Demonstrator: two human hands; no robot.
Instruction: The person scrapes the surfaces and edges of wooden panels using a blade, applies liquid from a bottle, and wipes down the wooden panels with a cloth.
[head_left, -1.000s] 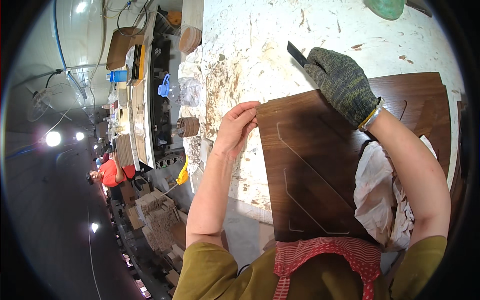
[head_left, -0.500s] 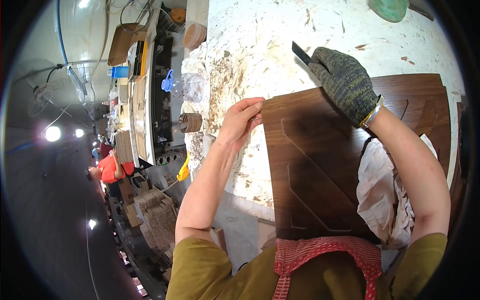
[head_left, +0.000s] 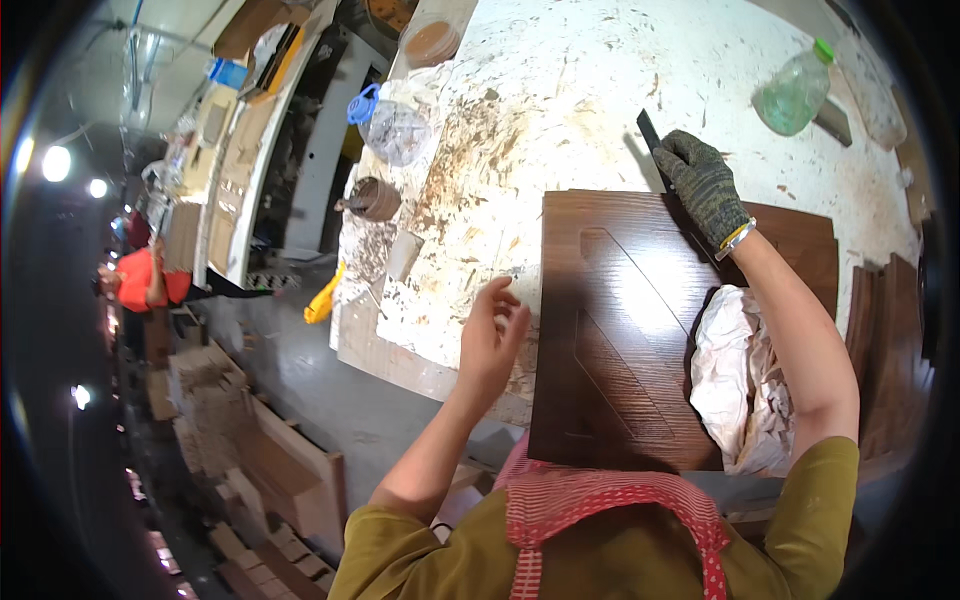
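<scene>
A dark brown wooden panel point(head_left: 620, 370) with grooved lines lies on the paint-stained white table point(head_left: 560, 110), on top of another brown panel point(head_left: 800, 232) that shows at its right. Just off its left edge is my left hand point(head_left: 494, 335), bare, holding nothing, fingers loosely bent and apart. My right hand point(head_left: 703, 185), in a dark knitted glove, is closed on a flat dark strip-shaped tool point(head_left: 650, 133) over the panel's far edge. The tool's lower part is hidden by the glove. Crumpled white cloth or paper point(head_left: 735, 380) rests on the panel under my right forearm.
A clear jug with a blue handle point(head_left: 395, 130), a brown-stained cup point(head_left: 375, 198) and a round tub point(head_left: 430, 44) stand along the table's left side. A green bottle point(head_left: 792, 100) lies at the far right. Another person point(head_left: 145, 278) in red is off to the left.
My left hand has let go of the panel's far left corner and drawn back toward me. The panel sits squarer on the one beneath. My right hand still grips the strip-shaped tool; the view has shifted.
</scene>
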